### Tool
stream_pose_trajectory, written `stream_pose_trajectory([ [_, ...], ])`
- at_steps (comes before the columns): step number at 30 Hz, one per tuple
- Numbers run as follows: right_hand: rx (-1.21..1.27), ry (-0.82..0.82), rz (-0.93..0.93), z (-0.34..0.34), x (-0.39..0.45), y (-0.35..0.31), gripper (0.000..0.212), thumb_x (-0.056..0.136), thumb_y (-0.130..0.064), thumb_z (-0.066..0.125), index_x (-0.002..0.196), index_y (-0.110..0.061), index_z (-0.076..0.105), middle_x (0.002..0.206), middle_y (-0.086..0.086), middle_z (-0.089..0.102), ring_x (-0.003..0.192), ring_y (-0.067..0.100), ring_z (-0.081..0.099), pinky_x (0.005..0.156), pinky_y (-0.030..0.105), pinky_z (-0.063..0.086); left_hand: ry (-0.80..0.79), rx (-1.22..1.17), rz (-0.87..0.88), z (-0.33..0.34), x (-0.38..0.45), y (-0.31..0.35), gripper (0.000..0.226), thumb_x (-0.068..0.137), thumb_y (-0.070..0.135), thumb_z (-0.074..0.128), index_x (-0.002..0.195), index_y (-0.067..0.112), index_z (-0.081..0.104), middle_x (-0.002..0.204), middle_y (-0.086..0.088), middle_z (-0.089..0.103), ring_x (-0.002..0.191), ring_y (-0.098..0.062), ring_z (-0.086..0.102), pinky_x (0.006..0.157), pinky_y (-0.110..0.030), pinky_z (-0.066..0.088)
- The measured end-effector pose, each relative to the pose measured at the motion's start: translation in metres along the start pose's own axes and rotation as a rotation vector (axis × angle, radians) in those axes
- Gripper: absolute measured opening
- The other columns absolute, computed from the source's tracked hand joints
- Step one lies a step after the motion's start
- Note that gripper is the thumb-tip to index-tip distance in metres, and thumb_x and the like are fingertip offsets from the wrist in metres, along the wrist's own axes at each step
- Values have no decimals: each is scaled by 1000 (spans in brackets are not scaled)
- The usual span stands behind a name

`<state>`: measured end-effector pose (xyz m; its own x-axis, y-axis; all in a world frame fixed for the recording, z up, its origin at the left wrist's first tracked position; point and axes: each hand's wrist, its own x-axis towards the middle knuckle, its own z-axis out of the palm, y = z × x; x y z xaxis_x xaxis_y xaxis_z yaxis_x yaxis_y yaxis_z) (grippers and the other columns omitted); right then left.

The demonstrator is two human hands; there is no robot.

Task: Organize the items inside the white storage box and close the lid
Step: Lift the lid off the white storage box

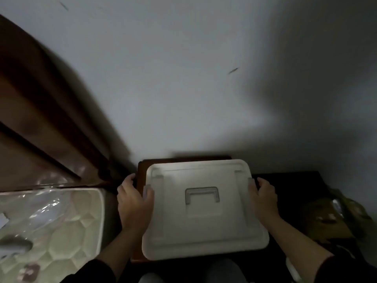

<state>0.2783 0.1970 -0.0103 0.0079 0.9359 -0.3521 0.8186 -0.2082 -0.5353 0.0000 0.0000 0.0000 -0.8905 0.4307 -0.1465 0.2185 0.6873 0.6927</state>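
The white storage box [204,227] sits low in the middle of the head view, its lid on top and covering the inside, so the contents are hidden. A grey handle [202,194] lies flat in the lid's centre. My left hand [133,203] grips the box's left side at the grey clasp, thumb on the lid's edge. On the opposite side my right hand [265,201] grips the right clasp the same way. The frame is dim and blurred.
The box rests on a small brown wooden stand [140,172] against a pale wall. A plastic-wrapped mattress [61,221] lies to the left, with a dark wooden headboard [40,119] behind it. Dark clutter and a brownish bag [326,219] sit at the right.
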Motion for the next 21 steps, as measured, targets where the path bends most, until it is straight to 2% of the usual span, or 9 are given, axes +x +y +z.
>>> stream_pose_trajectory([
  [2, 22, 21, -32, 14, 1, 7, 53, 107, -41, 46, 147, -6, 50, 142, 24, 53, 127, 44, 53, 107, 55, 45, -61, -80, -4, 16, -1, -6, 70, 95, 25, 68, 156, 21, 36, 153, -15, 43, 137, -37, 47, 110, -58, 45],
  [5, -15, 45, -85, 32, 7, 17, 56, 108, -40, 45, 155, -9, 39, 149, 23, 47, 131, 44, 51, 106, 49, 45, -177, -111, 3, 43, 3, -18, 76, 98, 35, 64, 161, 35, 21, 160, -13, 35, 141, -40, 45, 110, -59, 42],
  [8, -99, 89, -129, 45, 11, 31, 57, 108, -47, 41, 157, -17, 34, 147, 21, 51, 127, 44, 56, 99, 49, 46, -140, 34, 47, 61, 6, -28, 70, 99, 46, 57, 158, 46, 19, 152, -12, 46, 134, -43, 52, 104, -59, 44],
  [13, -162, 246, -180, 61, 21, 53, 45, 107, -53, 32, 140, -25, 46, 127, 15, 66, 108, 44, 66, 87, 50, 52, -63, 188, 101, 76, 13, -43, 61, 105, 42, 47, 160, 30, 23, 150, -16, 48, 129, -45, 55, 100, -59, 44],
  [16, -197, 286, -190, 67, 32, 60, 45, 108, -48, 30, 130, -16, 53, 120, 17, 67, 103, 42, 66, 79, 45, 46, -25, 210, 102, 79, 14, -48, 54, 108, 35, 44, 157, 17, 32, 152, -18, 49, 131, -46, 53, 103, -57, 43],
  [19, -196, 245, -237, 65, 38, 64, 47, 111, -41, 28, 129, -7, 54, 122, 20, 65, 107, 42, 64, 82, 45, 48, -50, 215, 67, 75, 11, -53, 44, 110, 31, 38, 147, 9, 42, 147, -22, 54, 130, -48, 54, 105, -53, 42],
  [21, -206, 218, -265, 62, 40, 66, 47, 111, -38, 27, 130, -4, 53, 126, 21, 63, 111, 41, 63, 85, 46, 47, -56, 223, 59, 70, 0, -63, 42, 112, 33, 34, 140, 5, 46, 140, -24, 59, 125, -48, 58, 100, -51, 45],
])
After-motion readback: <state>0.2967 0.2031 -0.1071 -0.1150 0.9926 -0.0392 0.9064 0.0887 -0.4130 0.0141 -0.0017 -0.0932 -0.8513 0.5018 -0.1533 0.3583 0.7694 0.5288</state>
